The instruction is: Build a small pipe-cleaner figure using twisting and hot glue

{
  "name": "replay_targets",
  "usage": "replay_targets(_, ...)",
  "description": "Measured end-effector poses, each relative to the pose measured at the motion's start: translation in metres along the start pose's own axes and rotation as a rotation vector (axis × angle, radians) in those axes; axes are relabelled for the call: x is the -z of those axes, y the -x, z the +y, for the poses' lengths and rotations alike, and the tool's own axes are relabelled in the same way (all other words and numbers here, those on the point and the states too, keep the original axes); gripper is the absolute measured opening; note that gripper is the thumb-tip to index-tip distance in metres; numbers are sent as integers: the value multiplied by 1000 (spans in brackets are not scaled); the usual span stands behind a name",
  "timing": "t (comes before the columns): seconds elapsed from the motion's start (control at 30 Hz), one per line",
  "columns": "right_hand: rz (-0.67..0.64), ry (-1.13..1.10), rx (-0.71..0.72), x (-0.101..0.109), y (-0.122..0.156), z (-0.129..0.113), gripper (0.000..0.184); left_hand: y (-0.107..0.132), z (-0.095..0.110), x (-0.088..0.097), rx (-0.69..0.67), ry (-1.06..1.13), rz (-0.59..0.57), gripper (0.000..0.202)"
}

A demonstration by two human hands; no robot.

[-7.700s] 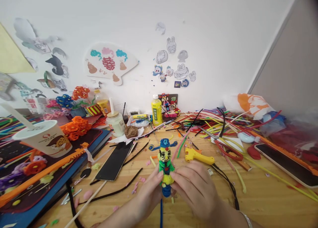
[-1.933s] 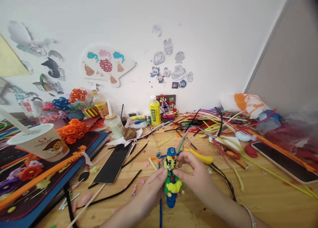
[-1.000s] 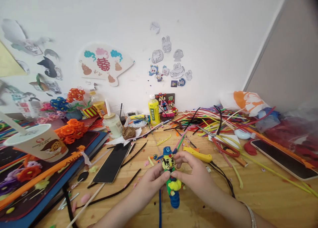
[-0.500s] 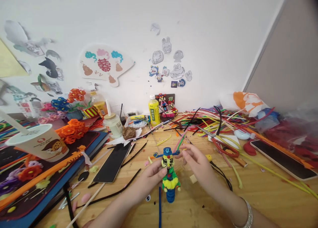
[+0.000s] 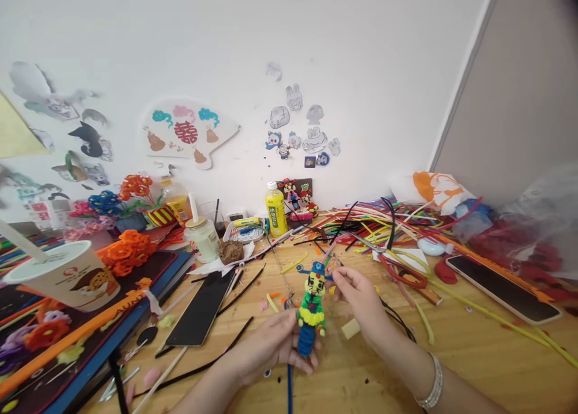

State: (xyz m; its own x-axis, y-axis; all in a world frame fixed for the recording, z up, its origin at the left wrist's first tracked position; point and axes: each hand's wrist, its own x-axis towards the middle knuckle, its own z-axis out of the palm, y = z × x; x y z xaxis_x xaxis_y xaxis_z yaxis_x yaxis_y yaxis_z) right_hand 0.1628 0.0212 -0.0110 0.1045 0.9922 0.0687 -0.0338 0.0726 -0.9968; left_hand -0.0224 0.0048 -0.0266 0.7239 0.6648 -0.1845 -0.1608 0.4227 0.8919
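A small pipe-cleaner doll (image 5: 310, 305) is held up over the table, tilted slightly. It has a blue hat with side wings, a yellow face, a green top, a yellow frill and a blue lower part. My left hand (image 5: 266, 345) grips its lower body, thumb on the side and fingers behind and below. At the hat's right wing, my right hand (image 5: 354, 290) is closed in a pinch; its fingertips hide the wing's end. A blue pipe cleaner (image 5: 289, 390) lies on the table below the doll.
A black phone (image 5: 201, 312) lies left of my hands, near a paper cup (image 5: 67, 275). Scissors (image 5: 368, 242) rest by a heap of coloured pipe cleaners (image 5: 343, 221). A yellow bottle (image 5: 276, 212) stands at the back. Another phone (image 5: 503, 287) lies right.
My left hand has moved down from the doll's head and chest to its lower body. The doll now leans, and my right fingers have closed at the hat's right wing.
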Motion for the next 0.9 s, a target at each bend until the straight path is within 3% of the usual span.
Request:
replay_targets(0.23,-108,-120,-34,-1,-5,3,42,-2,3,2,-111,-171,106,27)
replay_targets(0.33,-237,-140,0,-4,-4,10,46,-4,3,4,-143,-175,160,34)
replay_targets(0.47,-386,-146,58,-7,-3,16,47,-5,1,5,-136,-157,135,33)
replay_targets(0.73,-343,-129,56,-10,2,13,43,-6,-4,2,-99,-163,104,41)
replay_targets(0.9,-294,-111,70,-7,0,10,44,-5,-2,-2,-206,-29,188,37)
